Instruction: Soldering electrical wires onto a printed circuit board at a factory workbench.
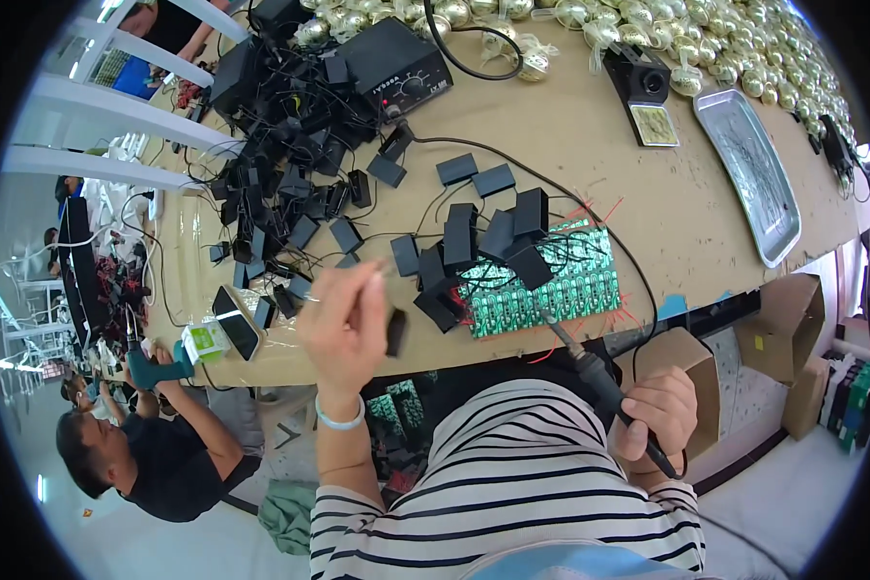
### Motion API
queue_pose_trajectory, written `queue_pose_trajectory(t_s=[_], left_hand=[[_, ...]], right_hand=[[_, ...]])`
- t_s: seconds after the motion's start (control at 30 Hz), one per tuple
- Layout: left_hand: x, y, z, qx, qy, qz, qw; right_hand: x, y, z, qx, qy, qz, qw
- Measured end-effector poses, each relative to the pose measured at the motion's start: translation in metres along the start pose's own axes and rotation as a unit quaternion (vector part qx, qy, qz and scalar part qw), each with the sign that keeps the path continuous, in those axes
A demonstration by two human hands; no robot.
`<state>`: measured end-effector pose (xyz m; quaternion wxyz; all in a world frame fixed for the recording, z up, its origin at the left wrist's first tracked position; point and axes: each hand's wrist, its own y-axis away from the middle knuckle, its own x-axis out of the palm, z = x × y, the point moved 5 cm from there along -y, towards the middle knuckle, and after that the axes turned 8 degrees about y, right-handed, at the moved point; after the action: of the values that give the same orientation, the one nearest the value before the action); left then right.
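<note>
My right hand (662,411) grips a soldering iron (597,379) by its dark handle, its metal tip pointing at the lower edge of a green circuit board panel (580,302). The panel carries rows of small boards, with red wires sticking out along its edges. Several black plastic boxes (498,235) with thin black leads lie on and beside its left part. My left hand (343,324) is raised left of the panel, slightly smeared, its fingers curled together. A blurred small black box (395,333) is right beside it; whether the fingers hold its lead cannot be made out.
A tangled heap of black boxes and cables (290,164) covers the left. Behind stands a black soldering station (396,68); its cord arcs over the table. An iron stand (643,82), metal tray (749,179), many gold balls (706,34) and a phone (237,322) lie around. A co-worker (164,454) sits left.
</note>
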<state>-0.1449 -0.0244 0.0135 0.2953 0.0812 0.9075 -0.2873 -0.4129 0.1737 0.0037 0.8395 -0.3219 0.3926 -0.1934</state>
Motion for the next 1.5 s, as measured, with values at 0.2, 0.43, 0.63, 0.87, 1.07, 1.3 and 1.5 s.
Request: queue_pose_trajectory(t_s=[0.2,0.43,0.63,0.87,1.07,1.3,1.5], left_hand=[[0.006,0.001,0.014,0.013,0.017,0.028,0.999],[-0.020,-0.015,0.053,-0.030,0.121,-0.112,0.986],[-0.053,-0.009,0.118,-0.113,0.126,-0.306,0.937],[-0.068,0.001,0.081,-0.176,0.269,-0.269,0.908],[0.008,0.023,-0.010,-0.112,0.174,0.180,0.962],[0.042,0.023,-0.006,-0.081,0.160,0.190,0.965],[0.053,0.028,0.000,-0.087,0.167,0.194,0.963]], right_hand=[[0.013,0.002,0.008,-0.018,-0.031,0.050,0.998],[0.016,-0.005,0.011,-0.022,-0.025,0.036,0.999],[0.018,-0.010,0.013,-0.012,-0.035,0.031,0.999],[0.015,-0.009,0.012,-0.017,-0.017,0.017,1.000],[0.019,-0.005,0.006,-0.004,-0.034,0.059,0.998],[0.034,-0.007,0.002,-0.011,-0.051,0.080,0.995],[0.040,-0.006,0.000,-0.016,-0.064,0.097,0.993]])
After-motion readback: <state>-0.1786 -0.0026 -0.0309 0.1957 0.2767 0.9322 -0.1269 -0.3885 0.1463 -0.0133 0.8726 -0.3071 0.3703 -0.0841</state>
